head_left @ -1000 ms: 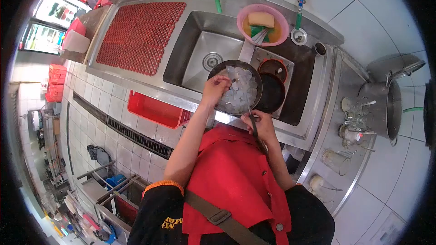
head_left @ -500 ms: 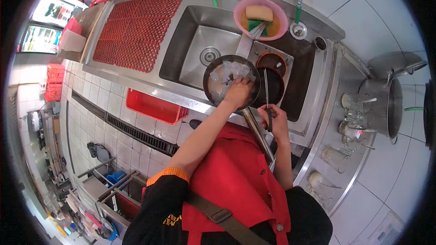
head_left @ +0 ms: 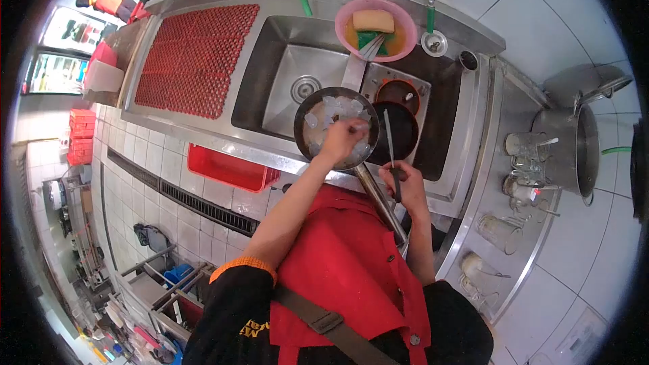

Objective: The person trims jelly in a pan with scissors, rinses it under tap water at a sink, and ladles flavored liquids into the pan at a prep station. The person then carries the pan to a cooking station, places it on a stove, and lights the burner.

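Observation:
A dark round pan (head_left: 301,116) with a long metal handle (head_left: 382,204) sits at the sink's front edge. Cloudy liquid and several translucent lumps that look like ice (head_left: 341,105) fill it. Just above the lumps is my left hand (head_left: 346,138), its fingers curled and partly blurred; whatever they grip is hidden. My right hand (head_left: 405,184) is closed around the black handle of a long, narrow metal-bladed tool (head_left: 389,132), blade pointing away from me. Whether it is a knife or closed scissors I cannot tell. Beyond the blade lies a dark round pan (head_left: 400,125).
The steel sink (head_left: 287,71) is behind the pan, with a red mat (head_left: 196,61) to its left. A pink basin (head_left: 343,34) holds a sponge (head_left: 373,21). On the right shelf are glass mugs (head_left: 500,233) and a large pot (head_left: 564,152). Below is a red crate (head_left: 230,170).
My left hand has drawn back slightly from among the lumps, fingers curling up. My right hand stays on the bladed tool, which now tilts a little to the left. The camera view has shifted slightly.

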